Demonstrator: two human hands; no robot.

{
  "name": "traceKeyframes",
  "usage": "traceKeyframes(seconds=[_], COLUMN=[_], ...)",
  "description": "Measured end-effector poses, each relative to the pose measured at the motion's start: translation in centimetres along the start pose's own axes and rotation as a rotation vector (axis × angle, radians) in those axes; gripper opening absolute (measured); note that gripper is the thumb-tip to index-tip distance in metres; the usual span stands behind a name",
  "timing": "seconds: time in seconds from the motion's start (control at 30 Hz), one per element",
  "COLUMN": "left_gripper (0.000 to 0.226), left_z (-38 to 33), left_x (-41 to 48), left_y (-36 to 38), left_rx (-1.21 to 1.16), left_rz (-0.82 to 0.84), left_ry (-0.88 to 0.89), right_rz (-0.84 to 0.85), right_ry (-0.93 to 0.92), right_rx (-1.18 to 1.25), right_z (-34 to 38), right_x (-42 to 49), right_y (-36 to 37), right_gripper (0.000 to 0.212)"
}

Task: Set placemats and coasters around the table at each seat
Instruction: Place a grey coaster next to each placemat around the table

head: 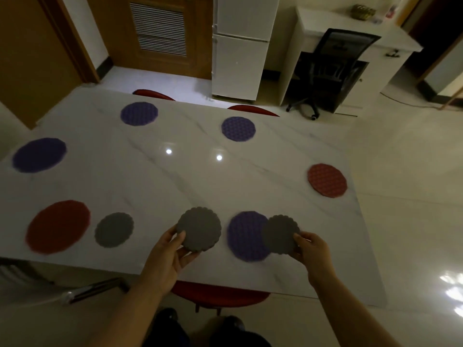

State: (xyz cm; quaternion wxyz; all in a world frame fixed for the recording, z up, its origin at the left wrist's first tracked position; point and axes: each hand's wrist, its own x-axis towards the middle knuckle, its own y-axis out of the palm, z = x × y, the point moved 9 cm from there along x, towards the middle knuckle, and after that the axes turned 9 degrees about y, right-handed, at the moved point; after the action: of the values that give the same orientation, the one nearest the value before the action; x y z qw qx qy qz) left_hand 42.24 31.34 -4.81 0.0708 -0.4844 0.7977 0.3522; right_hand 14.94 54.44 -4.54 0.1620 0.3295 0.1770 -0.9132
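Left hand (172, 251) pinching closed, right hand (313, 251) likewise, forearms extended

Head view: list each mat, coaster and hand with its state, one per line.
Left hand: holding a grey coaster stack.
Right hand: holding a grey coaster that overlaps the near purple placemat.
Grey coaster on the table: flat beside the near red placemat.

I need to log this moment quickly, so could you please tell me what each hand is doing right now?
Left hand: closed on a round grey scalloped coaster.
Right hand: closed on a second round grey scalloped coaster, overlapping the round purple placemat.
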Motion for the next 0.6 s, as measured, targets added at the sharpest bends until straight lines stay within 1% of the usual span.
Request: traceKeyframes(seconds=[0.1,0.2,0.33,0.6], left_gripper=[0.030,0.028,0.040,0.044], left_z=[2.1,3.5,4.4,4.9], left_x=[-0.8,-1.2,-1.2,-1.2], left_y=[2.2,4.0,5.8,7.0], left_rx=[0.028,0.048,0.055,0.087], left_rz=[0.023,0.049,0.097,0.137], left_ry=[-0.034,-0.063,-0.085,-0.104], right_rz=[-0.094,-0.122,-0.155,-0.241], right_ry=[0.018,0.061,0.102,0.031], right_rx=[-0.066,-0.094,-0.133,-0.366], right_z=[-1.8,-3.2,-4.6,-3.3], right_x=[2.2,3.9,5.2,4.2], right_y=[-3.6,-4.7,-5.0,-5.5], right_gripper=[0.018,0.024,0.025,0.043])
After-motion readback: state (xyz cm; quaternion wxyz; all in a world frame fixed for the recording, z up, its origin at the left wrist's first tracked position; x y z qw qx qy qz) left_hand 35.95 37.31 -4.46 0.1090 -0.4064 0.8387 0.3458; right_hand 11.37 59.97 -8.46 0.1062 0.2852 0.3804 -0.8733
